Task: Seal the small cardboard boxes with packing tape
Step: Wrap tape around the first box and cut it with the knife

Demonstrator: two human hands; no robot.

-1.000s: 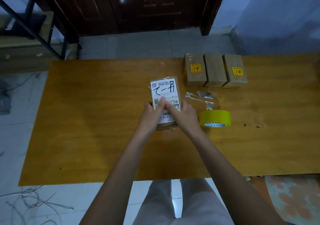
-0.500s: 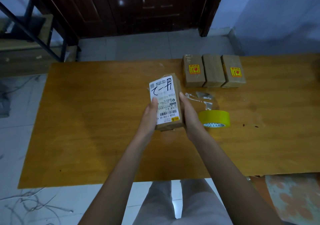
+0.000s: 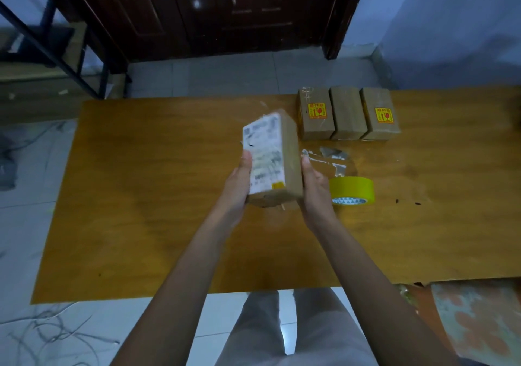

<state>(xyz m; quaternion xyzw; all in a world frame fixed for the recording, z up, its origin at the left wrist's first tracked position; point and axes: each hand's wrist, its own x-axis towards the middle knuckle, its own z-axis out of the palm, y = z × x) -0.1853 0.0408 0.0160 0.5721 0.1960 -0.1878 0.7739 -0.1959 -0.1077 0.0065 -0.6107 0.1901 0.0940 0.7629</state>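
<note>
A small cardboard box [image 3: 290, 162] with a white shipping label on one face is held above the middle of the wooden table [image 3: 141, 196], tilted so the label faces left and up. My left hand [image 3: 238, 185] grips its left side with the thumb on the label. My right hand [image 3: 314, 189] grips its right side. A yellow roll of packing tape [image 3: 352, 189] lies on the table just right of my right hand. Three more small cardboard boxes [image 3: 348, 114] stand in a row at the table's far edge.
Crumpled clear tape scraps [image 3: 328, 158] lie between the tape roll and the row of boxes. Beyond the table are a tiled floor and a dark wooden door [image 3: 225, 13]. A patterned cushion [image 3: 479, 317] sits at the lower right.
Both hands first pressed on the box's label on the table, then took the box by its sides, lifted it and rolled it so the label now faces left.
</note>
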